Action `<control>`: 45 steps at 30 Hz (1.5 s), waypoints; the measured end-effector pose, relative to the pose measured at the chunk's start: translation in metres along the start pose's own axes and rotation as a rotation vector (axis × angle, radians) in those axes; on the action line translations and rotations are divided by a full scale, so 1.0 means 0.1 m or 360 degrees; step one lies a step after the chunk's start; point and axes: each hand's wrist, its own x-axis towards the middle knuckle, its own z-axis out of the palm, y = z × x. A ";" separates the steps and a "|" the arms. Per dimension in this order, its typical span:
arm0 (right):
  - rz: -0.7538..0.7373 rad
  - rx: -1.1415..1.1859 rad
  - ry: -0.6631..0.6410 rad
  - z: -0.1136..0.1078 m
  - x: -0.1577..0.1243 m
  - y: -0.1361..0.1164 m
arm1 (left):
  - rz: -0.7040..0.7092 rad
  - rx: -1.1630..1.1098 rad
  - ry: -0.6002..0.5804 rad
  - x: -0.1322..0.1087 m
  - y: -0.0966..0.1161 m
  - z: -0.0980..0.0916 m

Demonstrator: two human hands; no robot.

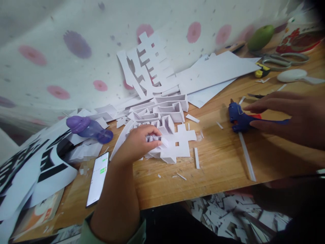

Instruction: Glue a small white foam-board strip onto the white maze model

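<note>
My left hand (139, 142) is over the near side of a white built-up letter shape (166, 125). Its thumb and forefinger pinch a small white strip (164, 142) standing on the flat base; the other fingers are partly hidden. The shape has several thin upright walls and a flat part with a square hole. To the right, a blue hot glue gun (240, 118) lies on the table with a pale glue stick (246, 156) reaching from it. My right hand (291, 113) is around its handle, fingers stretched and apart, the thumb close to the blue body.
A phone (98, 179) and a purple bottle (88, 128) are at left. White cut-out sheets (218, 71) lean behind. Scissors (284, 61), a white spoon (291, 75), a green fruit (260, 38) and a tub (301, 37) stand back right. Scraps (228, 213) fill the space below.
</note>
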 end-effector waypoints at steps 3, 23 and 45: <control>-0.0418 0.0133 -0.0019 -0.02 0.05 -0.27 | -0.0015 -0.0031 -0.0003 0.00 -0.02 0.01; -0.0173 0.0571 -0.1152 0.65 1.00 -1.68 | 0.0030 -0.0191 0.0024 0.00 -0.01 0.03; -0.0267 0.0321 -0.0810 0.86 0.89 -1.64 | 0.0053 -0.0198 0.0030 0.04 -0.06 0.06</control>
